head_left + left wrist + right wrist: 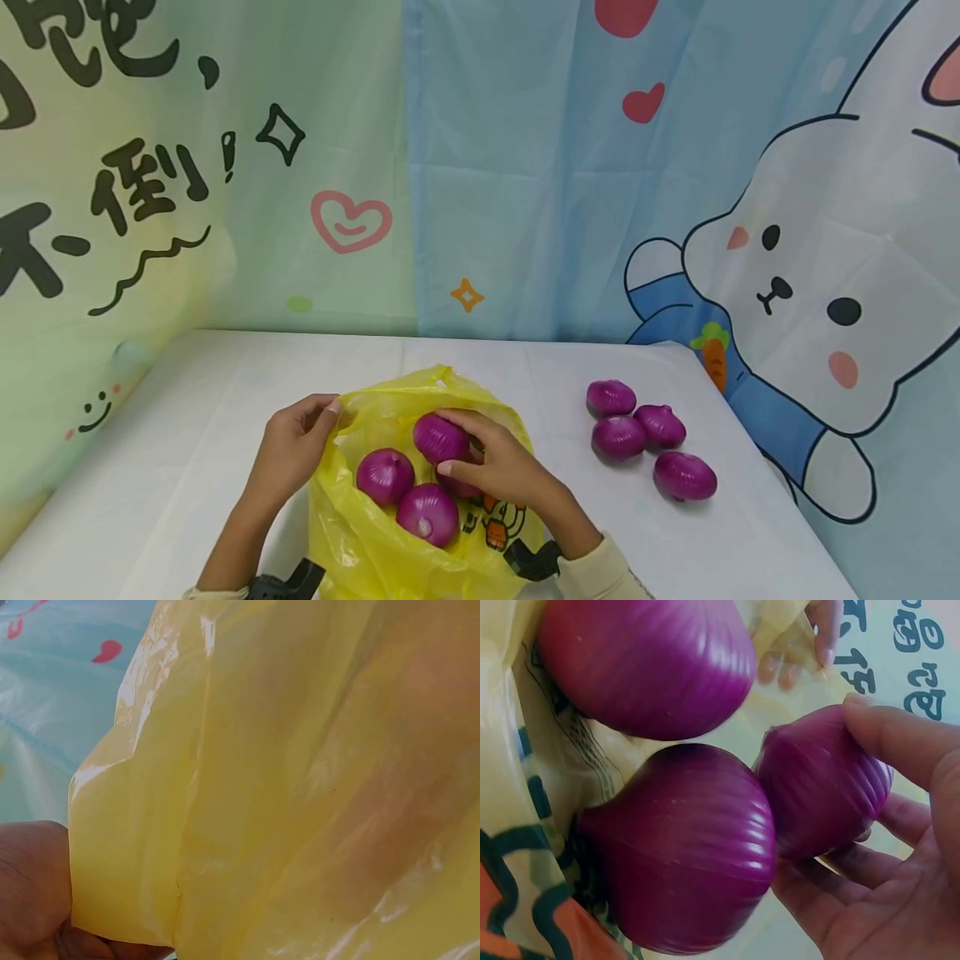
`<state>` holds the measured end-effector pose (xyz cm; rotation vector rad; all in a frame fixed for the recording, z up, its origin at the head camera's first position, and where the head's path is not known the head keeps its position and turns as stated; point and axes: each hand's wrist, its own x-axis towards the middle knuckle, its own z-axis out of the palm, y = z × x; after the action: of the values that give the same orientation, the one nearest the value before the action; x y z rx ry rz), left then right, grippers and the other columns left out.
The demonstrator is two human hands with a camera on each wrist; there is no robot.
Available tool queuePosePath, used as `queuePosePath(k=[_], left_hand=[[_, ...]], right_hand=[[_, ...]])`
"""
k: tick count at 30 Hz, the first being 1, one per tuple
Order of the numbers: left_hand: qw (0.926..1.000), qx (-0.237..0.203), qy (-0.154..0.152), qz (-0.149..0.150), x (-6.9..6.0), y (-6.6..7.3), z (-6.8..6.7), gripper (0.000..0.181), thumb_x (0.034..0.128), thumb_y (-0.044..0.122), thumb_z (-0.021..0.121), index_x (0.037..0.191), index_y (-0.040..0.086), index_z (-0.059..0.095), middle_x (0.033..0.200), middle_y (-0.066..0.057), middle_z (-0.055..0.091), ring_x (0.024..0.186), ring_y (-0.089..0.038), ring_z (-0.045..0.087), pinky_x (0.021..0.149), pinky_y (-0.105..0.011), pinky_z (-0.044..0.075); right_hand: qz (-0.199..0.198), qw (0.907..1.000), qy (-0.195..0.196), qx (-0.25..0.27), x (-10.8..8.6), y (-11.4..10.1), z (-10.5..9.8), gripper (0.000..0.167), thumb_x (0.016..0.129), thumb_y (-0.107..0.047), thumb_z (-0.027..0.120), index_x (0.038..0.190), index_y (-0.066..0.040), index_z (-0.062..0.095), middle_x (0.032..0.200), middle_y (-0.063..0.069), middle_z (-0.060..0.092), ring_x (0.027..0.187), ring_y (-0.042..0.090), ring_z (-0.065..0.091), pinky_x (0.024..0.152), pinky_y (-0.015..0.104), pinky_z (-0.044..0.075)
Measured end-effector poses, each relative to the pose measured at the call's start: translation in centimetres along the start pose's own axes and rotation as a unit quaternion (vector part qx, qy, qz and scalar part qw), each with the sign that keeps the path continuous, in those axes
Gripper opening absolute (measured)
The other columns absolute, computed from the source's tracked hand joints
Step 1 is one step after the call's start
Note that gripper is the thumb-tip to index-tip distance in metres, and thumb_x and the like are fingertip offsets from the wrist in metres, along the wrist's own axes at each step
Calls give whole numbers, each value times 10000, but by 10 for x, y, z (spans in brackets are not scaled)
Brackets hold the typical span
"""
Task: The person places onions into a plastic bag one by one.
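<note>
By count, I'd call it about halfway: four onions in or at the bag, four outside it.

Bag: yellow bag [348, 542] sits on the white worktop [202, 408], mouth spread open and facing up.

Bag side: three onions show well inside the mouth: held onion [438, 437] at the far side, left onion [386, 477] toward the left rim, near onion [428, 514] closest to the front. Covered onion [460, 491] is mostly behind the right hand [510, 462], toward the bag's right side; only part of it shows.

Right grip: grasping the held onion, thumb on one side, fingers on the other, per the right wrist view. Not let go yet, so I'd log that one as unfinished. Can't tell whether it bears on the onions beside it or is lifted slightly.

Left grip: left hand [292, 442] pinches the bag's rim at its left. Left wrist view is mostly yellow film, adds little.

Outstanding: four onions on the worktop, right of the bag and well apart from it. Back onion [611, 398], middle onion [618, 437] and pointed onion [660, 427] sit bunched; front onion [685, 476] lies just beside that bunch. No hand on any of them.

Caveat: anything deeper in the bag is hidden, so the bag count could be low.
</note>
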<state>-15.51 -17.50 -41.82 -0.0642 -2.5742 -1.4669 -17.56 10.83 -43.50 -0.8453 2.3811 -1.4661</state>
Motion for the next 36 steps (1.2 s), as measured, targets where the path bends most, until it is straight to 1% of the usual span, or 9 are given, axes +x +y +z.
queuePosePath(k=[3, 5, 11, 16, 21, 25, 28, 34, 36], left_hand=[[10000, -14, -3, -16, 0, 0, 0, 356, 1026, 314, 506, 1159, 24, 664, 999, -93, 701, 892, -221, 650, 723, -209, 521], [10000, -45, 2, -31, 0, 0, 0, 358, 1026, 313, 507, 1159, 21, 664, 1001, -97, 701, 894, -224, 649, 722, -204, 518], [10000, -78, 32, -27, 0, 2, -1, 363, 1024, 314, 510, 1166, 17, 665, 1014, -101, 699, 910, -227, 648, 732, -194, 510], [10000, -64, 27, -36, -1, 2, 0, 360, 1025, 310, 509, 1168, 18, 664, 1017, -100, 700, 917, -228, 649, 752, -224, 524], [10000, -49, 45, -4, 0, 1, 0, 363, 1025, 317, 506, 1162, 21, 667, 1018, -99, 700, 927, -231, 650, 763, -237, 521], [10000, -8, 24, -23, 0, 0, 0, 363, 1028, 320, 500, 1159, 26, 667, 1011, -97, 700, 924, -233, 651, 763, -243, 526], [10000, 40, 23, -28, 0, 0, 1, 359, 1028, 317, 498, 1159, 27, 664, 1007, -95, 700, 918, -233, 650, 762, -256, 534], [10000, 58, 44, -15, 0, -1, 0, 368, 1028, 322, 496, 1161, 22, 663, 1012, -94, 700, 931, -237, 652, 771, -263, 536], [10000, 49, 40, -30, 0, -1, 0, 369, 1028, 324, 496, 1161, 22, 663, 1013, -95, 700, 931, -238, 653, 769, -260, 536]], right_hand=[[49, 9999, -60, 78, 1, -1, 3, 624, 901, -93, 703, 1459, -93, 426, 1402, 61, 482, 1218, 238, 519, 962, 402, 460], [63, 9998, -104, 148, 2, 0, 4, 630, 900, -78, 701, 1463, -85, 417, 1409, 77, 470, 1217, 255, 518, 960, 400, 462], [-44, 9997, -204, 111, 1, 2, 5, 610, 915, -165, 699, 1462, -176, 430, 1413, 2, 465, 1220, 189, 513, 957, 329, 460], [-245, 9993, -257, -135, 0, 2, 5, 573, 920, -226, 694, 1442, -171, 466, 1413, -14, 480, 1275, 196, 469, 1013, 378, 418], [-216, 9981, -281, -498, 0, 1, 4, 560, 913, -261, 698, 1421, -128, 503, 1424, -6, 485, 1327, 186, 417, 1070, 420, 350], [-199, 9973, -218, -679, -1, 0, 2, 550, 914, -274, 699, 1408, -111, 522, 1415, -2, 497, 1327, 171, 414, 1068, 425, 352], [-223, 9976, -121, -644, -2, -1, 0, 528, 915, -272, 701, 1390, -107, 540, 1386, 9, 530, 1306, 170, 441, 1049, 432, 375], [-349, 9989, -2, -304, -4, -4, -7, 484, 917, -249, 701, 1357, -96, 569, 1336, 68, 575, 1270, 243, 490, 1014, 496, 399], [-334, 9993, 27, -174, -5, -6, -11, 464, 919, -238, 698, 1346, -100, 579, 1331, 62, 579, 1273, 229, 490, 1018, 480, 396]])
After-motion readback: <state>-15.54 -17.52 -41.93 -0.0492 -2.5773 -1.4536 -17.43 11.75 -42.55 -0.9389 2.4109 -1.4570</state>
